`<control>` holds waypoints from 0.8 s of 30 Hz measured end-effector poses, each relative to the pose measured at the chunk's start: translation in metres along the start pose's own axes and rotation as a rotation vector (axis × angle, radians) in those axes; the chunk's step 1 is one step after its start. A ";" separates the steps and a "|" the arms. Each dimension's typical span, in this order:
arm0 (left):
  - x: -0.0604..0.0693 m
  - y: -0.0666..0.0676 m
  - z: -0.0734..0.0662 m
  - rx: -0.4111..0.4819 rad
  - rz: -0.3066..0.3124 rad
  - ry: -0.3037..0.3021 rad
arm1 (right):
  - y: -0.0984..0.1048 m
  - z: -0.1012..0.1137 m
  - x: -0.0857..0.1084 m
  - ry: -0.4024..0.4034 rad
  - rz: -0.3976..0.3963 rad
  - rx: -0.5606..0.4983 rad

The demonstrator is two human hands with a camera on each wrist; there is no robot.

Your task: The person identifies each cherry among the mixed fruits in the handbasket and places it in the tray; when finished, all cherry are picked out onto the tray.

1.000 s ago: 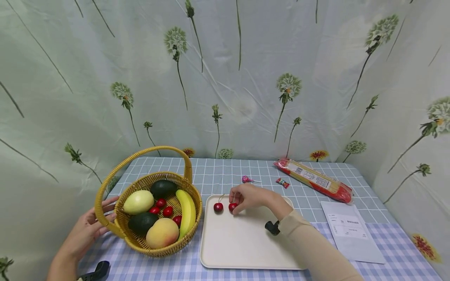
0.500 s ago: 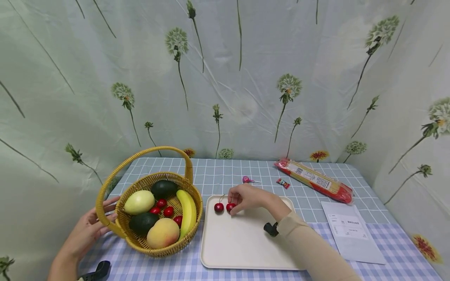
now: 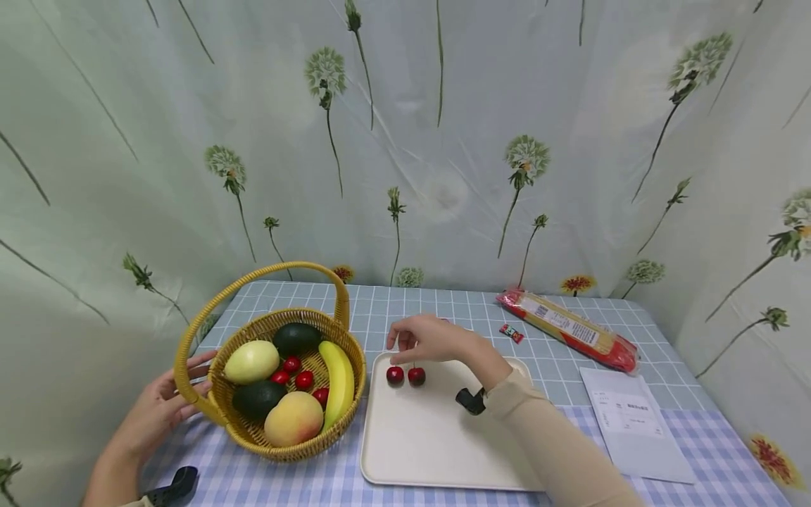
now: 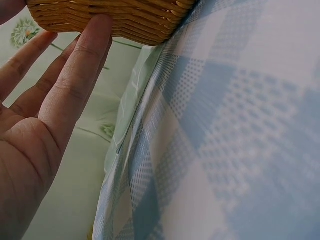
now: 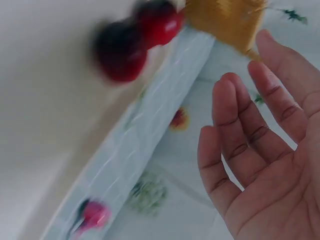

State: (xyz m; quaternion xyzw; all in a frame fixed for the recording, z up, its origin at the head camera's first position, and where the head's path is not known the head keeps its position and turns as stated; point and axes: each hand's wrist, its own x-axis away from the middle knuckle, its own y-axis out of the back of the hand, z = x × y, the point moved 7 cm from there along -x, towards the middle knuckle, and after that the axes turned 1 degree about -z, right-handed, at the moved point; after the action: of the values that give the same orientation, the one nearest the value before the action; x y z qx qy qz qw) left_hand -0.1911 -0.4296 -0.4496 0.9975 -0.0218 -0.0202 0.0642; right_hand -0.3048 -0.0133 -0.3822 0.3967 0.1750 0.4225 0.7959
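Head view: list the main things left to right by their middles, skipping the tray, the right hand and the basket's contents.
Left hand, yellow basket, left cherry, right cherry, small wrapped candy, red-ended clear packet, pale labelled envelope.

The head camera looks forward-down; nearer wrist views share the basket [image 4: 137, 20].

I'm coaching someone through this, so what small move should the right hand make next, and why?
Probably swing the right hand left to the basket and pick out one of the small red fruits. The right wrist view shows the hand empty and apart from the two cherries, which sit side by side on the tray.
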 end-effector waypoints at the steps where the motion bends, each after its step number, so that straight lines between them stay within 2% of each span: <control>1: 0.001 0.000 0.001 -0.005 0.000 0.005 | -0.003 0.005 -0.005 0.010 0.008 -0.007; 6: 0.002 0.000 0.003 0.011 -0.003 0.000 | -0.013 0.033 -0.030 0.061 0.035 0.012; 15: 0.002 -0.002 0.003 0.029 0.012 -0.028 | -0.031 0.072 -0.075 0.084 0.098 0.113; 19: 0.002 0.000 0.004 0.016 -0.004 -0.009 | -0.037 0.082 -0.094 0.097 0.127 0.153; 24: 0.000 0.001 0.004 0.006 -0.011 0.007 | -0.045 0.084 -0.113 0.059 0.153 0.186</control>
State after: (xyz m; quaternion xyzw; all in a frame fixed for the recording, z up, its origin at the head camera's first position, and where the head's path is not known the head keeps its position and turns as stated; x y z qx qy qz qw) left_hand -0.1914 -0.4314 -0.4532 0.9979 -0.0159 -0.0169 0.0612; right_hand -0.2954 -0.1607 -0.3712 0.4684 0.2059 0.4753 0.7157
